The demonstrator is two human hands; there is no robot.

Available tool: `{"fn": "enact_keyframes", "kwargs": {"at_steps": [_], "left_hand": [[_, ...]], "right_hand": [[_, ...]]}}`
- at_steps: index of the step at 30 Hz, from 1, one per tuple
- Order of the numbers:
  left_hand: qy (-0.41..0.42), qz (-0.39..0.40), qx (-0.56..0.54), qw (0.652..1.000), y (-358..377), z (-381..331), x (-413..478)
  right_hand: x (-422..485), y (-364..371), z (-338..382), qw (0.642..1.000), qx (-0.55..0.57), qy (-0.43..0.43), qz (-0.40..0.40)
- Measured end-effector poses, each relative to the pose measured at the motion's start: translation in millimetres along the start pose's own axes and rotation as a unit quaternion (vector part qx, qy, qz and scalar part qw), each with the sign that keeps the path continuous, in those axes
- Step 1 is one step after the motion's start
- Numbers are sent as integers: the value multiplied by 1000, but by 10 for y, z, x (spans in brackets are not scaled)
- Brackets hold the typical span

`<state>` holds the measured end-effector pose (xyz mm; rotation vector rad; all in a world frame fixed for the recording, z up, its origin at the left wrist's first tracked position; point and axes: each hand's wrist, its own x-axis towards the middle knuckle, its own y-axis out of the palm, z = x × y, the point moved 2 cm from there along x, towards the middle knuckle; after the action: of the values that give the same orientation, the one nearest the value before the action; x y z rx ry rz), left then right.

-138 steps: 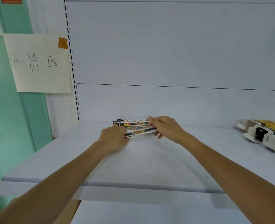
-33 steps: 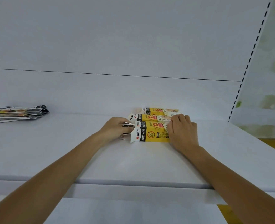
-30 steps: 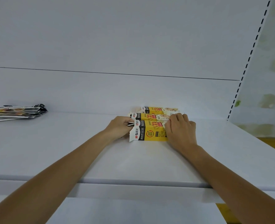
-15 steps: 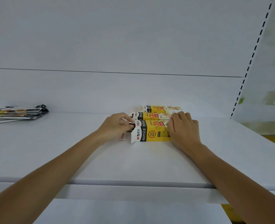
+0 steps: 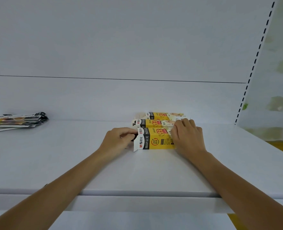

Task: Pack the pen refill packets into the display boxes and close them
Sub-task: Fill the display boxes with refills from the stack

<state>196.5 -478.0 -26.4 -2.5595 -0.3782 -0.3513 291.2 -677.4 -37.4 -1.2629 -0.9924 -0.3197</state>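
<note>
Display box [image 5: 155,141]: yellow body, black band, white end.

Bares both forearms [image 5: 59,188], slim and smooth, to the near edge. Shows left hand [image 5: 119,141] and right hand [image 5: 188,138] uncovered too.
</note>
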Motion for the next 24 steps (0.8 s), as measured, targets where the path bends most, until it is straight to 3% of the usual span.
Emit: {"fn": "enact_keyframes", "kwargs": {"at_steps": [3,6,12,20,24], "left_hand": [[-21,40,-17,999,-6,-3,-10],[-34,97,-13,995,39,-7,-17],[-36,124,32,991,101,8,8],[-8,183,-33,983,31,-38,-36],[29,168,-6,985,67,-46,-33]], "right_hand": [[-11,-9,11,998,-17,-40,40],[6,-75,-5,990,43,5,133],[-34,-164,69,983,41,-30,174],[-36,-177,182,989,60,-34,132],[-38,-154,187,994,66,-40,79]]}}
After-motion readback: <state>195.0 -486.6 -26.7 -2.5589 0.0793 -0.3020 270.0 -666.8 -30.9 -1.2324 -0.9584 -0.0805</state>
